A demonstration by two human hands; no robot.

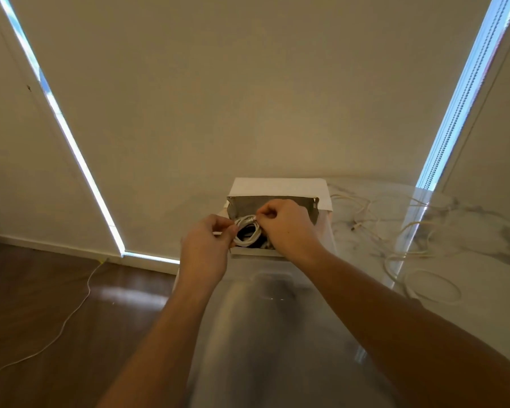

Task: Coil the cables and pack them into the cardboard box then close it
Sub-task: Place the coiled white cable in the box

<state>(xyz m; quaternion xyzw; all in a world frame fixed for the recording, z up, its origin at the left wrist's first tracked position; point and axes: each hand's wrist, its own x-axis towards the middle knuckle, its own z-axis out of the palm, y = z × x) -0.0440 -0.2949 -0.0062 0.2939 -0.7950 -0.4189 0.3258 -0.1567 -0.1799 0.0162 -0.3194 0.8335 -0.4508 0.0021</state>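
Note:
An open white cardboard box stands at the far edge of the glossy marble table, its lid flap tilted back. Over its opening I hold a coiled white cable. My left hand pinches the coil's left side. My right hand pinches its upper right, at the wrapped end. The coil hangs just above or partly inside the box; more cable lies darkly beneath it. My right hand hides the box's right interior.
Several loose white cables sprawl uncoiled over the marble table to the right of the box. Another thin white cable trails across the dark wooden floor on the left. A drawn blind and wall rise just behind the table.

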